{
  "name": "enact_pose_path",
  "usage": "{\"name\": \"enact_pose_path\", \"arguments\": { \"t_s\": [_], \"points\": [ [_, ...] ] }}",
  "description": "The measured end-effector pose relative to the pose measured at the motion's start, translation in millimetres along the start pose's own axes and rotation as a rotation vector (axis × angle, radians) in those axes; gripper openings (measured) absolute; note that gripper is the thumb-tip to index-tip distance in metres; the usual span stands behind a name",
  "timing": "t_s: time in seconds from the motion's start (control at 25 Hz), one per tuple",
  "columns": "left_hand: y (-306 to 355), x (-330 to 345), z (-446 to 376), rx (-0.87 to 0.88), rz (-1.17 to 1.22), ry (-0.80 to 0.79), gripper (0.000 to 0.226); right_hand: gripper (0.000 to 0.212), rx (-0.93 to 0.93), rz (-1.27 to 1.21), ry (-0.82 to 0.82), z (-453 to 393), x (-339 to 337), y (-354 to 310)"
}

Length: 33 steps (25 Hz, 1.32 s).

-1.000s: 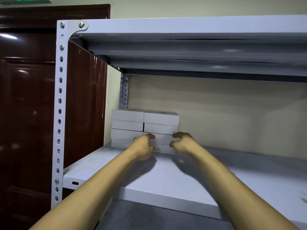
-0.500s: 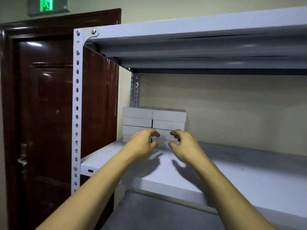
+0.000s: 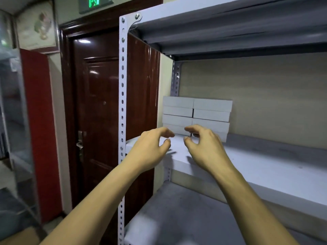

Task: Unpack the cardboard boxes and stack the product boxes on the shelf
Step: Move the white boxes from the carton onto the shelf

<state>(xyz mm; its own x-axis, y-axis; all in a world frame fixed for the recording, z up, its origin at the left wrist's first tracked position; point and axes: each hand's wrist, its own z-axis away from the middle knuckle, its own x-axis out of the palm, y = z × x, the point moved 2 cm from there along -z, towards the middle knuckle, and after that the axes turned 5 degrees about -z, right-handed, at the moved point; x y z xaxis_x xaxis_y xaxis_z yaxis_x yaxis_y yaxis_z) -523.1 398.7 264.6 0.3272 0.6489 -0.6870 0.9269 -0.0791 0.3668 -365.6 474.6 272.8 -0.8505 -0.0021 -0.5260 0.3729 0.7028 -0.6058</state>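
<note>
Where the boxes (image 3: 196, 115) sit, at the back left corner of the shelf (image 3: 265, 167), I count two columns side by side, touching, four white boxes high, pressed up near the rear post (image 3: 175, 78). The bottom pair is partly hidden behind my hands. The right column's top box juts out a little farther to the right than those under it.

My left hand (image 3: 150, 149) hangs over the shelf's front left edge, in front of the stack and apart from it; its fingers (image 3: 166, 132) are loosely curled, thumb below, holding nothing. My right hand (image 3: 207, 147) is just beside it, mirrored, fingers loosely bent with the tips pointing toward the left hand and nothing between them. A small gap separates the two hands. I cannot tell whether the right hand's fingertips brush the lowest box or only overlap it in view.

Both forearms run up from the bottom of the view. Above is another shelf board (image 3: 230, 16), below a grey one (image 3: 185, 213). The perforated front post (image 3: 122, 106) stands to the left, with a dark red door (image 3: 95, 106) behind it and a green exit sign (image 3: 94, 1) above that.
</note>
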Motion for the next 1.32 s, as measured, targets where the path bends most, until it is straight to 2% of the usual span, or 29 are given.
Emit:
{"name": "enact_pose_path", "arguments": {
  "t_s": [0.4,0.6,1.04,1.32],
  "points": [
    [-23.1,-58.5,85.4,-0.072,-0.008,0.101,0.024,0.033,-0.068,-0.109,-0.061,54.6,43.9,-59.2],
    [-46.3,-78.7,143.4,-0.125,-0.055,0.088,0.026,0.030,-0.087,-0.170,-0.134,91.9,81.4,-89.0],
    [-118.9,-123.2,272.1,-0.350,-0.145,0.064,0.027,0.029,-0.091,-0.287,-0.367,182.3,202.2,-137.1],
    [-170.6,-124.1,346.5,-0.552,-0.121,0.055,0.026,0.027,-0.049,-0.330,-0.534,227.1,273.3,-142.8]
  ]
}}
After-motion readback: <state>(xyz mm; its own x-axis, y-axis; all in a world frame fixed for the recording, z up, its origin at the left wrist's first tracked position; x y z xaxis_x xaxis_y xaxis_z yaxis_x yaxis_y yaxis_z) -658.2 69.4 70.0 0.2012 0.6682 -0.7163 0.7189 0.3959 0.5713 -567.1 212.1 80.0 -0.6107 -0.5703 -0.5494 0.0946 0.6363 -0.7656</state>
